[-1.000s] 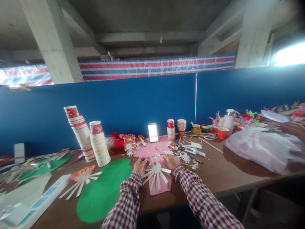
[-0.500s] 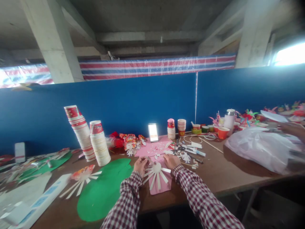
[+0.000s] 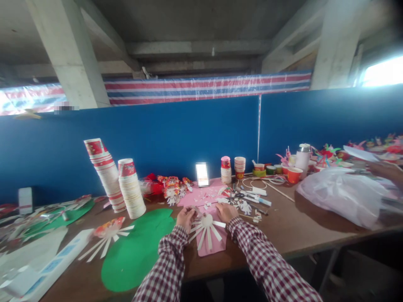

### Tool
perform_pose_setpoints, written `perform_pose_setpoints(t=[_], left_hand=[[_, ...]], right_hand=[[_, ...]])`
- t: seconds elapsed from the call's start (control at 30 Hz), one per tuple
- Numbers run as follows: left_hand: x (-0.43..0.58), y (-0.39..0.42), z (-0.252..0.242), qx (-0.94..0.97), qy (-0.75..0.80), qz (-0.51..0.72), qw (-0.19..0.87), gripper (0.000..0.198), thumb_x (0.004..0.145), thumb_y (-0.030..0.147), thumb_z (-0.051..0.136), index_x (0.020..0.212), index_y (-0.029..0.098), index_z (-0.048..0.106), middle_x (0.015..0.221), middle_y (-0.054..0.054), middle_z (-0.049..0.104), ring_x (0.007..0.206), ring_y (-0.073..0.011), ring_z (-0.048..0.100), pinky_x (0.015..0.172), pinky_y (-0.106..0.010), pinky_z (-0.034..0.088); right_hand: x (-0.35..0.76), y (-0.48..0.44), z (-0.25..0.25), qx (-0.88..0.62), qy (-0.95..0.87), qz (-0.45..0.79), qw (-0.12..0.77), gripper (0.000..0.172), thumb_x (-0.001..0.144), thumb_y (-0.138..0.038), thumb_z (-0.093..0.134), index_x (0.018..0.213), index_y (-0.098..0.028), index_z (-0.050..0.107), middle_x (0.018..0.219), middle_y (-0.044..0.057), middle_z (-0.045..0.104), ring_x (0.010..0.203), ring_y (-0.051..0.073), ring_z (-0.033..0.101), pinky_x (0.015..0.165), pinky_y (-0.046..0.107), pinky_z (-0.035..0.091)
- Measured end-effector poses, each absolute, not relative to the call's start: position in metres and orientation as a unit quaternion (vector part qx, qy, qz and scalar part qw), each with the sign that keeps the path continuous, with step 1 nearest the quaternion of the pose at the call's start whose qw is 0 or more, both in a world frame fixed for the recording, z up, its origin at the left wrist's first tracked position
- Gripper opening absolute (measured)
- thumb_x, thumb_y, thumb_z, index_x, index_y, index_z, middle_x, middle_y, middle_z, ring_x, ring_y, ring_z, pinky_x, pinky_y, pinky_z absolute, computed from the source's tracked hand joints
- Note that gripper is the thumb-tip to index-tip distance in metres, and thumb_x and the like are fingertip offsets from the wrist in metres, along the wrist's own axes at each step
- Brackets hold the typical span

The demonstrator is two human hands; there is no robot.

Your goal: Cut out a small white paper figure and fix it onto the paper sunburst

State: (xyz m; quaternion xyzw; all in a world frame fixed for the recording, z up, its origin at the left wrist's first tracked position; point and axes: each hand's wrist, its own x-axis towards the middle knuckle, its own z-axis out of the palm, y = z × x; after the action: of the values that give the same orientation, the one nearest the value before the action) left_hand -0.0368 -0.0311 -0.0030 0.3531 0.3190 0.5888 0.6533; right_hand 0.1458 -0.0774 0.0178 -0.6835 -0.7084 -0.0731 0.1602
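Observation:
A cut-open paper cup (image 3: 207, 221) lies in front of me, its white strips fanned out like rays from a round base. Beneath it is a pink sheet (image 3: 204, 249). My left hand (image 3: 186, 218) is at the cup's upper left, thumb and fingers pinched on something small that I cannot make out. At the upper right, my right hand (image 3: 226, 212) has its fingers curled together by the cup's edge; whatever they hold is hidden. White paper scraps (image 3: 208, 206) lie just beyond both hands.
Tall stacks of paper cups (image 3: 132, 193) stand left, behind a green sheet (image 3: 134, 251) and another splayed cup (image 3: 108, 235). Pens and scissors (image 3: 245, 197) lie to the right. A plastic bag (image 3: 340, 197) sits farther right, near another person's hand (image 3: 384, 170). A blue partition (image 3: 189, 130) runs behind.
Hardly anything differs. Both my hands and the cut cup keep their places; the view has shifted very slightly.

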Motion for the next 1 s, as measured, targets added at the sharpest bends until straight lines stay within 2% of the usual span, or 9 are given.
perform_pose_setpoints(t=[1.0], left_hand=[[-0.0376,-0.0312,-0.0036,0.351,0.312,0.591,0.656,0.015,0.063,0.006,0.064,0.068,0.013,0.053,0.064,0.000,0.060,0.059,-0.0078,0.058,0.061,-0.020,0.047]], right_hand=[[0.1464,-0.0766,0.0168,-0.681,-0.712,-0.073,0.154,0.029,0.086,-0.027,0.033,0.099,-0.022,0.057,0.088,0.006,0.061,0.078,0.018,0.056,0.062,0.025,0.037]])
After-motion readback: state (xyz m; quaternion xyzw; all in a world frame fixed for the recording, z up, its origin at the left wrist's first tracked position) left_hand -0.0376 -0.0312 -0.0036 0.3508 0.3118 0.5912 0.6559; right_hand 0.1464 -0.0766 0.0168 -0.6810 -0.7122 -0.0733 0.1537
